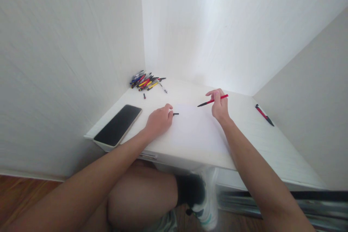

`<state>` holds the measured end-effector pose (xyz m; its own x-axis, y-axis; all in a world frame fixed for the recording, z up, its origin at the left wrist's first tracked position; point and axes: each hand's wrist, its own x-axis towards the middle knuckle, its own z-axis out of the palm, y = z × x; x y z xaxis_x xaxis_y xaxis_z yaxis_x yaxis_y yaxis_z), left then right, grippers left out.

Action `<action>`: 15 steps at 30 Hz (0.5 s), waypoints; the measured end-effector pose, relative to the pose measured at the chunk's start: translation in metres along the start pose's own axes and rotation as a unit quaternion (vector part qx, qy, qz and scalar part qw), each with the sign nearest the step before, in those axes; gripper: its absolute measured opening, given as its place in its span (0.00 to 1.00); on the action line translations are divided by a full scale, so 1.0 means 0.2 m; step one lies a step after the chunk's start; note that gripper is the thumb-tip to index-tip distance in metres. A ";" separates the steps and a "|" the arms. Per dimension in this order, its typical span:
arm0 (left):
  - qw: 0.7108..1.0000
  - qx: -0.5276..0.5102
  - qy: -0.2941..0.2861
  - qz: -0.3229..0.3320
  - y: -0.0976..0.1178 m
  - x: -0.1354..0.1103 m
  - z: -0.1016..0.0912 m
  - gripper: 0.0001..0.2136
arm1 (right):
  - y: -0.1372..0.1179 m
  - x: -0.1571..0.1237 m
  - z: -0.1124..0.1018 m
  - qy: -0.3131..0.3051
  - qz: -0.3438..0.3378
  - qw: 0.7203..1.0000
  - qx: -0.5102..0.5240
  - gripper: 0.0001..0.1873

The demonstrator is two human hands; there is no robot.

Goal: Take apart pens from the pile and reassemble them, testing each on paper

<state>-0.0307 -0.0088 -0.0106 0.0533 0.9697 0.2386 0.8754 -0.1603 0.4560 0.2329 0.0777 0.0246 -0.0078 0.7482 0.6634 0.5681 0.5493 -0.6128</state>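
Note:
My right hand (219, 105) is closed on a red pen (217, 100) with a black front part. It is held above the far right of a white paper sheet (198, 130), its dark end slanting down to the left. My left hand (160, 120) rests on the paper's left edge with its fingers curled. From its fingertips sticks a short, thin black piece (176, 114), too small to name surely. A black-screened phone (118, 125) lies left of that hand.
A heap of mixed pens (146, 81) lies in the far left corner of the white desk (261, 145). A small dark piece (144, 96) is in front of it. Two pens (264, 115) lie along the right wall. Walls enclose the desk.

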 end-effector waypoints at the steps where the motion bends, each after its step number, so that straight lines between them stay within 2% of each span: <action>1: 1.000 -0.002 0.002 -0.010 0.00 0.00 0.00 0.16 | 0.02 0.01 0.00 0.000 0.039 0.999 0.028 0.34; 4: 1.000 -0.004 0.001 -0.017 -0.01 0.02 0.00 0.16 | 0.04 0.04 0.01 -0.022 0.164 0.981 0.097 0.38; 7: 1.000 -0.013 -0.003 0.015 0.00 0.03 0.00 0.14 | 0.00 0.07 0.06 -0.018 0.236 0.962 0.135 0.39; 11: 0.997 -0.013 -0.007 0.077 0.02 0.03 0.00 0.16 | -0.11 0.11 0.22 -0.093 0.258 0.950 0.151 0.41; 15: 0.998 0.005 -0.020 0.062 0.02 0.01 -0.01 0.19 | -0.22 0.10 0.41 -0.148 0.234 0.950 0.142 0.41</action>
<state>-0.0283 -0.0074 -0.0059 0.1807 0.9492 0.2576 0.8658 -0.2778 0.4161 0.1399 0.0986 0.0297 -0.0645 0.9841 0.1655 0.3221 0.1775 -0.9299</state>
